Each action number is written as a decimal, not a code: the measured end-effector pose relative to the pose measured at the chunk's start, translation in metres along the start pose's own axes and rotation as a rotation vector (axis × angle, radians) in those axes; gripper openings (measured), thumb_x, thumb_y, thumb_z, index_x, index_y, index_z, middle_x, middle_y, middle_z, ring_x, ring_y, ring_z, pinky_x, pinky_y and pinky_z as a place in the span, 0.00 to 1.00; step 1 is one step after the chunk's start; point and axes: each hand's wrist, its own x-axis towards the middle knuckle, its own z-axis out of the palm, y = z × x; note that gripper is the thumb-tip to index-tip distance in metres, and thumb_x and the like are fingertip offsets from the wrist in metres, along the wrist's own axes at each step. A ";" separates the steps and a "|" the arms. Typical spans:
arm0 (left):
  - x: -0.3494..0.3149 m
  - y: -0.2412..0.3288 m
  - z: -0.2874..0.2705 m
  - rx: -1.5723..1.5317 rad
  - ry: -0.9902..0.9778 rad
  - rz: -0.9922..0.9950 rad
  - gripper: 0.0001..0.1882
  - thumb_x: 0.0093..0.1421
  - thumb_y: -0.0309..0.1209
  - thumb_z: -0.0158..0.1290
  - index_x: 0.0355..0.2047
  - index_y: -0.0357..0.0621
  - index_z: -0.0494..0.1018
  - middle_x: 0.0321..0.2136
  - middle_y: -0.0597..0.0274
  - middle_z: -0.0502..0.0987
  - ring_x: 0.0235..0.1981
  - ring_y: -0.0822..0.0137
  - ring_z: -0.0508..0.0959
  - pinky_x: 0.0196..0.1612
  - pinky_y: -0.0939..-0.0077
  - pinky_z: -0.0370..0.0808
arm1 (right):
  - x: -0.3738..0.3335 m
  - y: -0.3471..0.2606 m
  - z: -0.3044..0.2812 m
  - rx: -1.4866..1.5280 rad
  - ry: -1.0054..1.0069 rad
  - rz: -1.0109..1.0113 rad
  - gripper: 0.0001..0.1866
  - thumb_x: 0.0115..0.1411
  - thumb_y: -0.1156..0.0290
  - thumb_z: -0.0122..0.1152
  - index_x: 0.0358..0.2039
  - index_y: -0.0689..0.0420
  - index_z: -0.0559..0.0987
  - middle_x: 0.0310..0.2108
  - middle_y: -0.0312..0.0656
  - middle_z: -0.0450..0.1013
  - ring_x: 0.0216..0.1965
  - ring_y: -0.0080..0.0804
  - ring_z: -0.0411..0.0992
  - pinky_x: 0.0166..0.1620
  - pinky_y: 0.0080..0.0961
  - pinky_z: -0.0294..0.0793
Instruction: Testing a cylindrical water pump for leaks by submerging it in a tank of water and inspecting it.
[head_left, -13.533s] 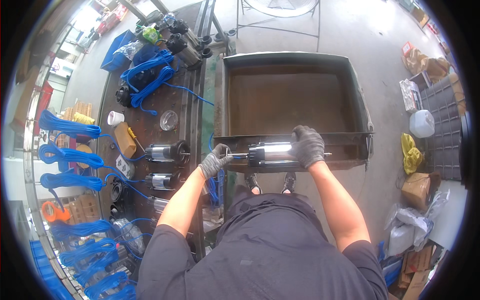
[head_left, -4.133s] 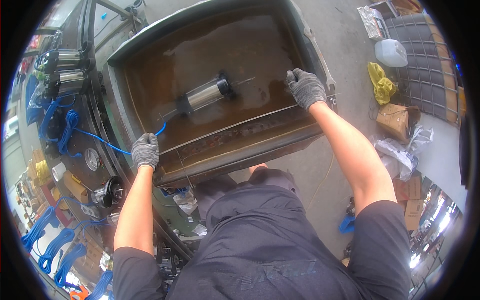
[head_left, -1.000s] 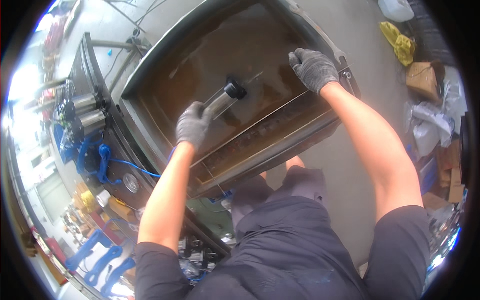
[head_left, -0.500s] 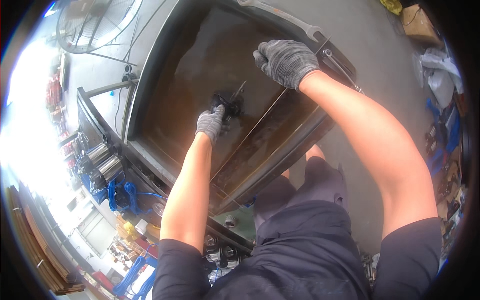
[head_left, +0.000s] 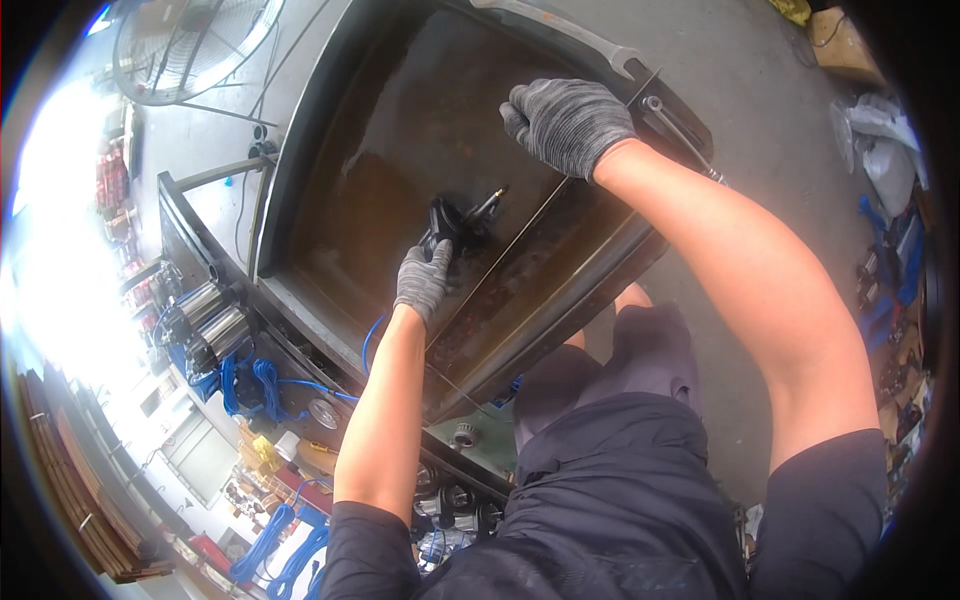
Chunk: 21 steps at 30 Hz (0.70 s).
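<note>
- Water is filling a big dark metal tank, and the person is leaning over it from the near side.
- The left hand, in a grey glove, is closing around the lower end of a black part and holding it down in the middle of the tank; a thin stem is sticking out of the part's far end.
- The right hand, also gloved, is resting palm down with fingers curled on the tank's far right rim; whether it is pinching the thin rod running from there toward the near wall, I cannot tell.
- Shiny cylinders and coils of blue hose are sitting on the counter to the left, well apart from both hands.
- Doing this well probably means keeping the part steady and fully under the surface, gripping it firmly by the body rather than the stem, and bracing on the rim so the lean is not stirring the water.
</note>
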 end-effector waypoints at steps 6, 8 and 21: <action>-0.022 0.021 0.002 -0.097 -0.016 -0.036 0.23 0.72 0.45 0.57 0.51 0.35 0.72 0.35 0.51 0.83 0.26 0.63 0.85 0.27 0.71 0.82 | -0.001 0.000 -0.001 0.012 0.010 -0.009 0.20 0.74 0.55 0.48 0.44 0.54 0.84 0.42 0.49 0.83 0.47 0.51 0.81 0.53 0.48 0.80; -0.024 0.023 0.002 -0.145 -0.030 -0.056 0.23 0.72 0.45 0.57 0.51 0.35 0.72 0.35 0.51 0.83 0.27 0.63 0.85 0.28 0.71 0.82 | -0.002 0.000 -0.001 0.016 0.022 -0.010 0.20 0.74 0.55 0.48 0.44 0.54 0.84 0.42 0.49 0.83 0.47 0.51 0.81 0.53 0.48 0.80; -0.022 0.023 -0.001 -0.103 -0.040 -0.083 0.24 0.72 0.43 0.58 0.52 0.32 0.70 0.36 0.47 0.83 0.27 0.60 0.85 0.27 0.68 0.84 | -0.001 0.002 0.004 0.024 0.047 -0.019 0.18 0.73 0.54 0.51 0.41 0.54 0.83 0.38 0.48 0.82 0.43 0.51 0.81 0.48 0.48 0.80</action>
